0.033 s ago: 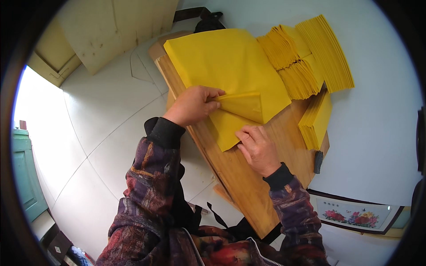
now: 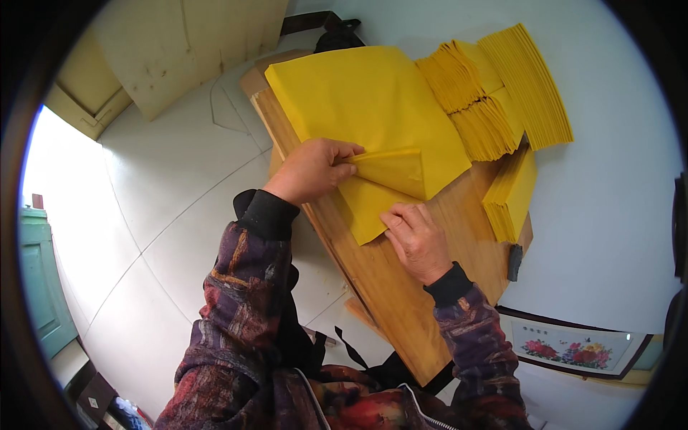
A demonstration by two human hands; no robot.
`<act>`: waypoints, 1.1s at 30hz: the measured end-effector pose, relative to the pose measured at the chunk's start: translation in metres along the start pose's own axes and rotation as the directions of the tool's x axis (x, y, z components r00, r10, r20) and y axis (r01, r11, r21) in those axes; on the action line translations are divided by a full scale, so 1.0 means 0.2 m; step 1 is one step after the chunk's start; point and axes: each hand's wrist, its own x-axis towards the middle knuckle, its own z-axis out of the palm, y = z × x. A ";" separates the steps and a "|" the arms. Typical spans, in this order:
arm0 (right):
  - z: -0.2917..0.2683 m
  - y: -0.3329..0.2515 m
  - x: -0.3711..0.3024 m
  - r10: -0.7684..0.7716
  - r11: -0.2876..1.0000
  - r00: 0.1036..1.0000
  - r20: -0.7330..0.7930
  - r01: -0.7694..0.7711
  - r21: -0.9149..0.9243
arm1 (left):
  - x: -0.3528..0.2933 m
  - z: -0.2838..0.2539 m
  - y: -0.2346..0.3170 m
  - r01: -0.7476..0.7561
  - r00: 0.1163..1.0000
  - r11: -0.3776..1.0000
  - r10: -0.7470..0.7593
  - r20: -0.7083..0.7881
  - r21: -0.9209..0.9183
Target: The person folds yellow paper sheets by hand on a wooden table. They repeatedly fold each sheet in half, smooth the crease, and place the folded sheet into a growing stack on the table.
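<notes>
One corner of a large, flat yellow sheet (image 2: pixel 351 104) is turned back into a tapering flap (image 2: pixel 394 172), showing more yellow material (image 2: pixel 365 211) beneath it; the sheet lies on a brown, wood-grained table (image 2: pixel 423 308), toward its far end. The left hand (image 2: pixel 308 170) pinches the flap's narrow end between thumb and forefinger. The right hand (image 2: pixel 418 242) touches the near edge of the lower layer, fingers bent close together; whether that grip is a pinch or only a press, I cannot tell.

Pulling unevenly with the left hand could crease the flap or tear it, if the material is paper-like. Should the layers cling, a lift might drag the lower one askew, particularly if the right hand lets go. The sheet's far side reaches a ridged, folded yellow stack (image 2: pixel 451 75), so a wide sideways tug could knock that out of line. A slack pinch might let the flap spring flat.
</notes>
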 end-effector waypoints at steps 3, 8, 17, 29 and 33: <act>0.03 0.03 0.00 -0.017 1.000 1.000 0.008 0.017 0.026 | 0.00 -0.01 0.01 -0.008 1.000 0.997 0.007 0.004 0.074; 0.01 0.11 0.05 0.039 0.960 0.999 0.032 -0.046 0.277 | -0.01 -0.02 0.03 0.004 1.000 0.996 -0.005 0.018 0.094; -0.06 0.21 0.11 0.103 0.781 0.918 0.383 -0.313 0.540 | -0.01 -0.01 0.02 -0.025 1.000 0.997 0.024 0.018 0.076; -0.04 0.16 0.11 0.133 0.840 0.935 0.329 -0.283 0.463 | 0.00 -0.02 0.03 -0.017 1.000 0.994 0.016 0.015 0.110; -0.03 0.14 0.11 0.131 0.866 0.941 0.313 -0.262 0.426 | 0.00 -0.01 0.03 -0.039 0.999 0.994 0.039 0.003 0.105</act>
